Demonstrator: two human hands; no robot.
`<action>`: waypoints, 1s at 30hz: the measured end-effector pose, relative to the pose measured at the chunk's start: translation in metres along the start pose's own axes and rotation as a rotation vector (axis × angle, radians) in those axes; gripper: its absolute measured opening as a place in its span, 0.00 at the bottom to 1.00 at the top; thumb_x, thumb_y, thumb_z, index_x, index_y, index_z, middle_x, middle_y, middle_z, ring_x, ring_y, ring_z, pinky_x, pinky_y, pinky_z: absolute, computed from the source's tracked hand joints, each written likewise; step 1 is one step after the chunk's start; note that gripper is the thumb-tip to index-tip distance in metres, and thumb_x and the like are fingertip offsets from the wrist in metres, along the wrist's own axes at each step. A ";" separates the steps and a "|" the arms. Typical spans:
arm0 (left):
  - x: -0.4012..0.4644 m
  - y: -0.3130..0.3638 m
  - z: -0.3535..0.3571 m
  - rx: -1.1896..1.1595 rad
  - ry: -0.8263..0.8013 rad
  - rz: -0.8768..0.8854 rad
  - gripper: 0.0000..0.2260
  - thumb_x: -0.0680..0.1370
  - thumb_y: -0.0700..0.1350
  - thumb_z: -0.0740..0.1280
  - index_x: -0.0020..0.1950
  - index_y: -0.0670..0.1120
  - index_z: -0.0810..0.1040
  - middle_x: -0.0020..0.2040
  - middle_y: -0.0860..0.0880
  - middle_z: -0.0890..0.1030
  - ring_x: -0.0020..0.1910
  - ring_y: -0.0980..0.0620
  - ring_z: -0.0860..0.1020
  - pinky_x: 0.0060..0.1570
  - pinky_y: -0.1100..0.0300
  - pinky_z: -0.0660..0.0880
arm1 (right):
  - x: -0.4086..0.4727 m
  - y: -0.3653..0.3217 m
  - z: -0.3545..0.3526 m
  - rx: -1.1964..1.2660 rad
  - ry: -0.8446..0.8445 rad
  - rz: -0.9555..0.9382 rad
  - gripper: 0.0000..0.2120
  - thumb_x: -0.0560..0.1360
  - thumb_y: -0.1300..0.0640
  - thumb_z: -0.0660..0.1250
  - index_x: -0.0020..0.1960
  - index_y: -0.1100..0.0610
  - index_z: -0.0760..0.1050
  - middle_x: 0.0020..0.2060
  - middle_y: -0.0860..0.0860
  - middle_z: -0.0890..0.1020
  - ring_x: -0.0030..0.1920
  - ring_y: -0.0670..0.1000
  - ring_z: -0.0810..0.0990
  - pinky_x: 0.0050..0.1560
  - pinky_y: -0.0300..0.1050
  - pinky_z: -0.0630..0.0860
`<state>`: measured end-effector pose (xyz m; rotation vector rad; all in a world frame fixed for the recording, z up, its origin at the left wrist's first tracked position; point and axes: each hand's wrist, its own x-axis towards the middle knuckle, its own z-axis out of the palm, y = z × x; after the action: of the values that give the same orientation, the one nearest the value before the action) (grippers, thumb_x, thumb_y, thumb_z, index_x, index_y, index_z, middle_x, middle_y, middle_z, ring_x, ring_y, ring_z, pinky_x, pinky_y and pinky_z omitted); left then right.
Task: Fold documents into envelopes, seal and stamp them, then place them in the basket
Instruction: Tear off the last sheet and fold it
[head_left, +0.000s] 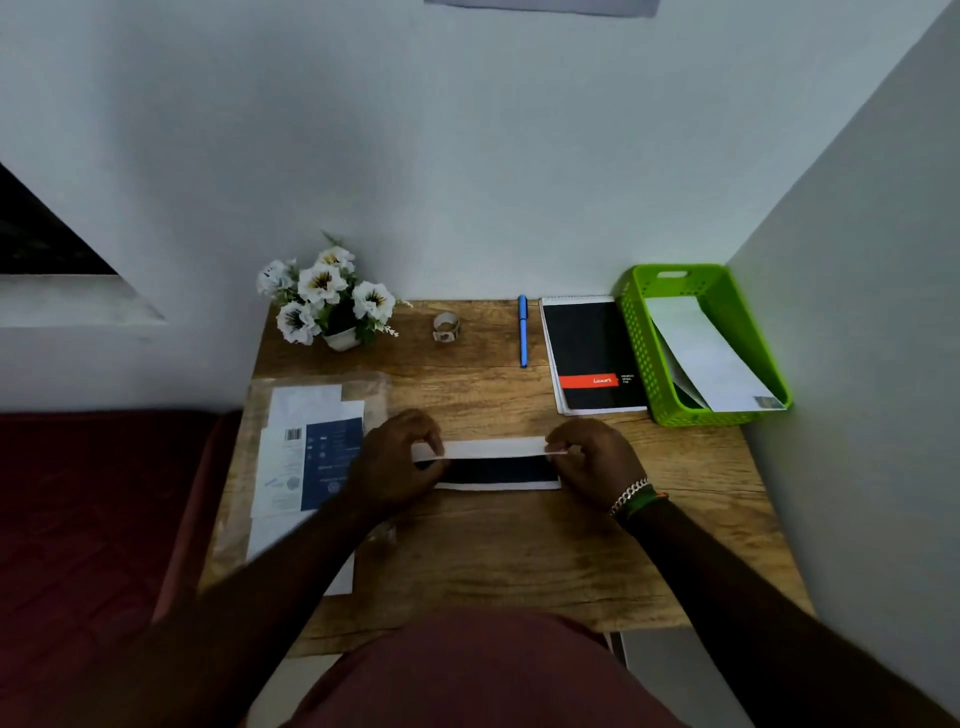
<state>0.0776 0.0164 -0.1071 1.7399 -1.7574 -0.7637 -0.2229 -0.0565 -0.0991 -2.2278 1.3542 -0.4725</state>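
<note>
Currently folding: keep document (496, 462) edges square, crease flat before it goes into an envelope. Left hand (397, 454) pinches the raised white flap at 9 o'clock, right hand (592, 460) pinches it at 3, wrists low on desk (519, 561). Basket (641, 343) sits far at 2 o'clock.

One basket (636, 332), one pen (523, 332), one notepad (592, 353), one flower pot (340, 338), two hands.

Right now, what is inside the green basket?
Inside the green basket, one white envelope leans slanted along its length, a small stamp-like mark at its near corner. A dark gap shows beneath it; whatever lies under the envelope is covered.
</note>
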 end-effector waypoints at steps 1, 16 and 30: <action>-0.003 0.000 0.000 0.007 -0.038 -0.027 0.11 0.69 0.50 0.78 0.44 0.55 0.78 0.55 0.57 0.78 0.57 0.57 0.76 0.56 0.54 0.78 | -0.003 0.001 0.002 -0.024 -0.010 -0.025 0.04 0.69 0.57 0.74 0.44 0.52 0.83 0.45 0.47 0.85 0.48 0.51 0.82 0.50 0.48 0.79; -0.003 0.012 0.015 0.320 -0.260 -0.032 0.18 0.69 0.56 0.77 0.54 0.61 0.73 0.67 0.55 0.67 0.67 0.52 0.66 0.68 0.51 0.68 | 0.006 -0.015 0.025 -0.214 -0.075 0.047 0.16 0.74 0.38 0.63 0.55 0.46 0.78 0.56 0.46 0.79 0.57 0.51 0.74 0.55 0.51 0.74; 0.021 0.052 0.013 0.171 0.066 -0.039 0.11 0.81 0.59 0.63 0.58 0.58 0.81 0.58 0.58 0.82 0.61 0.55 0.75 0.67 0.46 0.62 | 0.049 -0.063 0.019 0.126 -0.124 0.106 0.06 0.73 0.44 0.68 0.42 0.44 0.80 0.38 0.39 0.83 0.44 0.42 0.79 0.51 0.46 0.75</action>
<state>0.0318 -0.0042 -0.0789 1.8941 -1.7941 -0.5793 -0.1457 -0.0713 -0.0769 -2.0372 1.3329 -0.3658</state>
